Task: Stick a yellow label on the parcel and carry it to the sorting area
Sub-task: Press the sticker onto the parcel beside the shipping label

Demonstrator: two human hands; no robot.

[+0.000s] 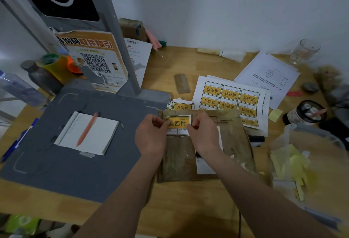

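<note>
A flat brown parcel [179, 160] lies on the wooden table [188, 205], with a white shipping slip on its right part. A yellow label [177, 123] with black characters is held over the parcel's far left corner. My left hand [151, 134] pinches the label's left edge and my right hand [204, 134] pinches its right edge. Whether the label touches the parcel I cannot tell. Behind the parcel lies a sheet of yellow labels [232, 98], and a small stack of cut labels [181, 105] sits beside it.
A grey scanner stand [75, 143] fills the left, carrying a notepad [88, 134] and an orange pen [86, 129]. Bottles [41, 77] stand at the far left. Papers [268, 73], a glass [304, 53], a jar [306, 113] and yellow plastic bags [290, 162] crowd the right.
</note>
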